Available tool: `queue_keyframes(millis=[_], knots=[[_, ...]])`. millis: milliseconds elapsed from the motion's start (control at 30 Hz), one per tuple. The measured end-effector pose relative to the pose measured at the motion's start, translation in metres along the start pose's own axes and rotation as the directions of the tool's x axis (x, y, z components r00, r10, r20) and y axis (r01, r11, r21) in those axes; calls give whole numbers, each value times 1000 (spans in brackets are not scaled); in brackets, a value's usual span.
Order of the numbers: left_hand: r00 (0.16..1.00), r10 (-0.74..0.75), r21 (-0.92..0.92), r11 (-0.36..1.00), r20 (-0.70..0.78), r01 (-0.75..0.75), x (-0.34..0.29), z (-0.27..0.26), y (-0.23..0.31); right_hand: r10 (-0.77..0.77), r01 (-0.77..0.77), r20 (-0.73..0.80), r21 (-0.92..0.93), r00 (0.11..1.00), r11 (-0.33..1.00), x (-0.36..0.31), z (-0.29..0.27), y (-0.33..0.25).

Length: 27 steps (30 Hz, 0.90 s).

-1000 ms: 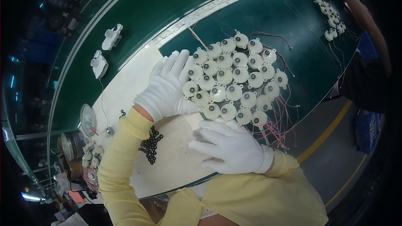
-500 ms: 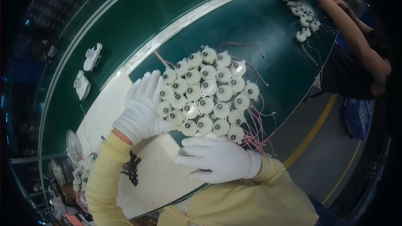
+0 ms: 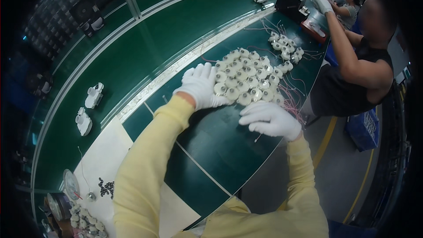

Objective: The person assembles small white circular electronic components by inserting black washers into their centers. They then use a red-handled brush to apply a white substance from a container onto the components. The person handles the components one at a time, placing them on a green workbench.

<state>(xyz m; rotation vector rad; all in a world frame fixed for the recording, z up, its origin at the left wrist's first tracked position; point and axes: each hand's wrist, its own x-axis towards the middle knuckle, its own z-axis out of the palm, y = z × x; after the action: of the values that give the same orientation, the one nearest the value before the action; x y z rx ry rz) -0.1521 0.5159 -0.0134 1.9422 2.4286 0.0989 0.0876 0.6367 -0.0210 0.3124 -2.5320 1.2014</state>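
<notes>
A tight cluster of small round cream-coloured motors (image 3: 246,77), each with a short dark shaft facing up, lies on the green table. Pink wires (image 3: 293,99) trail from its right side. Against the cluster's left edge lies my left hand (image 3: 200,86), white-gloved, with fingers stretched out and the thumb along the near side. My right hand (image 3: 273,120), gloved too, rests at the near right edge, its fingers apart and pointing left. Neither hand grips a motor. At its far right the cluster nearly meets a smaller group of similar motors (image 3: 286,46).
A co-worker's gloved hand (image 3: 323,5) is by a red-and-silver device (image 3: 313,31). White moulded parts (image 3: 94,95) sit on the green strip at left. Black rings (image 3: 105,187) and more motors (image 3: 88,222) lie lower left. A blue crate (image 3: 363,130) stands on the floor.
Both hands and the motor cluster have moved away from me and to the right, off the white board, close to the smaller group. The view has tilted up, and the co-worker's arm has shifted.
</notes>
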Motion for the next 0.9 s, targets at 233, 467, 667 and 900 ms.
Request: queue_keyframes(millis=[233, 467, 667, 900], knots=[[993, -113, 85, 990, -33, 115, 92, -5, 29, 161, -161, -78, 0, 984, 987, 2, -60, 53], [935, -163, 186, 955, -315, 230, 32, 5, 41, 81, -106, -81, -380, 993, 919, 3, -32, 50], [900, -35, -45, 999, -434, 17, -251, -127, 52, -84, 11, -155, -421, 984, 907, -15, -39, -16], [370, -707, -184, 574, -603, 798, -459, -89, 12, -504, 552, 251, -191, 827, 811, 150, 84, -168]])
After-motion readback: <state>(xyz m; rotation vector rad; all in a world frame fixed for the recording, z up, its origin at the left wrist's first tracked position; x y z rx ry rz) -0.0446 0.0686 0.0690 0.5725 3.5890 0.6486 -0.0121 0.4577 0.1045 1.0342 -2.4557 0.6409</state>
